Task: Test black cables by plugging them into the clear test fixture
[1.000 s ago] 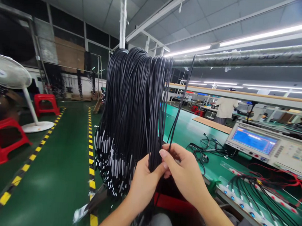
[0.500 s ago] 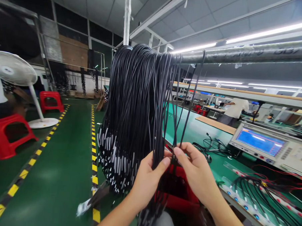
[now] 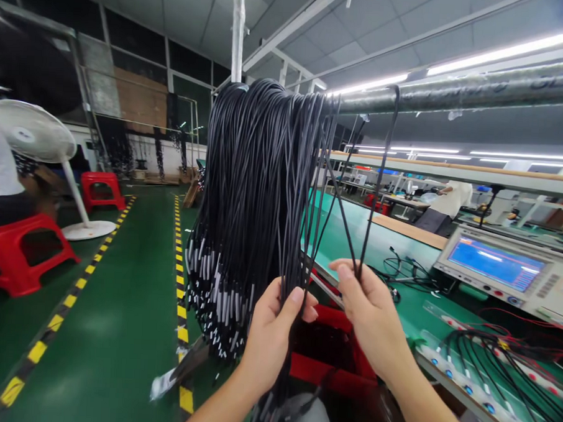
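Observation:
A thick curtain of black cables (image 3: 250,172) hangs over a plastic-wrapped horizontal pipe (image 3: 436,90), their lower ends tipped with grey and white sleeves. My left hand (image 3: 276,326) is closed around a bundle of these cables at the right side of the curtain; the bundle's ends dangle below it. To the right, my right hand (image 3: 365,308) pinches a couple of black cables (image 3: 378,184) that come down from the pipe, apart from the rest. Those strands slant in a narrow V to its fingers. The fingertips are partly hidden behind the cables.
A red bin (image 3: 335,369) stands below my hands. On the right, a green bench (image 3: 408,310) carries a test instrument (image 3: 498,264) with a blue screen and a fixture with several cables. At left are a fan (image 3: 33,132), red stools (image 3: 28,246) and a seated person (image 3: 1,161).
My right hand has moved right, away from the left hand, drawing its cables apart from the bundle. The cable's loop on the pipe has shifted right. My left hand still grips the bundle.

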The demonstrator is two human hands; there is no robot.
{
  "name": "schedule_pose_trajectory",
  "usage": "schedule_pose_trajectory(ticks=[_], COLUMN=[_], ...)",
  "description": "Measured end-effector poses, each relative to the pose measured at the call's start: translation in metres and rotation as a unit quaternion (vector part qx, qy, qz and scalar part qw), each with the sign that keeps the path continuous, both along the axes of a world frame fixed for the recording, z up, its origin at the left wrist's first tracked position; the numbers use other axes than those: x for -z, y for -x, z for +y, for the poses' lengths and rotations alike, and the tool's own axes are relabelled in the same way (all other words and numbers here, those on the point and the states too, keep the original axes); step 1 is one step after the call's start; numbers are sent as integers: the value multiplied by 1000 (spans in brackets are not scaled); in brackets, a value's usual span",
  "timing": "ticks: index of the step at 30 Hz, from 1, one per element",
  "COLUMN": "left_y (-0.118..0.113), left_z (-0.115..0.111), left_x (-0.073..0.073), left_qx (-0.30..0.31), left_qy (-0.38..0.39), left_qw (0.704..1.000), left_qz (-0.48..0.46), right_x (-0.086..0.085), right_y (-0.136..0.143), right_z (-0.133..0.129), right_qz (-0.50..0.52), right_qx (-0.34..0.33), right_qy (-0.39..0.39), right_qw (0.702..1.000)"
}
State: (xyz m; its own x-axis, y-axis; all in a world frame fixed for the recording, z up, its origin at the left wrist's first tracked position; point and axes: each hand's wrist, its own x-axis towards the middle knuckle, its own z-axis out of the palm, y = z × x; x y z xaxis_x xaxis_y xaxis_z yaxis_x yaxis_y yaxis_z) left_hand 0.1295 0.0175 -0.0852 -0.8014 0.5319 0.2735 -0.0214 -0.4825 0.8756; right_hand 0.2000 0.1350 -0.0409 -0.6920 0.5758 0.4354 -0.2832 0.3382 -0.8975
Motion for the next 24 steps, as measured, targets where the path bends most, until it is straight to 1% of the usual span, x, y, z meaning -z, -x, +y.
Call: schedule_pose_trajectory(ticks=[2,3,6,8,10,12,14,16,18,19,22,24], left_y=[-1,-1,-1,-1,-2,-3,-2,-1,0,1,2,2], left_z=[1,1,3,5,6,6,6,5,4,4,6,6], left_x=[0,-1,-3,-5,-6,-5,-4,-3,-2,-1,-1,0], left_qx=[3,0,-17,-26,-29,-25,-19,-25,-39,-42,-25,-19], left_qy=[11,14,16,13,10,3,-4,-2,7,10,11,12], left_qw=[1000,1000,999,999,999,1000,1000,1000,999,999,1000,1000], left_qz=[9,15,24,20,11,3,-5,-9,-11,-8,5,6], right_x=[-3,-4,-8,-8,-6,-4,0,4,7,7,5,3], right_y=[3,5,9,11,12,12,11,10,9,9,9,9], right_z=[-9,-13,-21,-24,-25,-22,-17,-12,-8,-7,-9,-9], right_qz=[-19,-25,-42,-51,-59,-64,-54,-35,-21,-17,-29,-47], right_qx=[-21,-35,-76,-84,-83,-69,-31,17,38,29,-25,-39], right_qy=[-46,-51,-16,12,19,1,-31,-54,-54,-47,-39,-45], right_qw=[999,998,996,995,995,996,998,998,998,998,998,997])
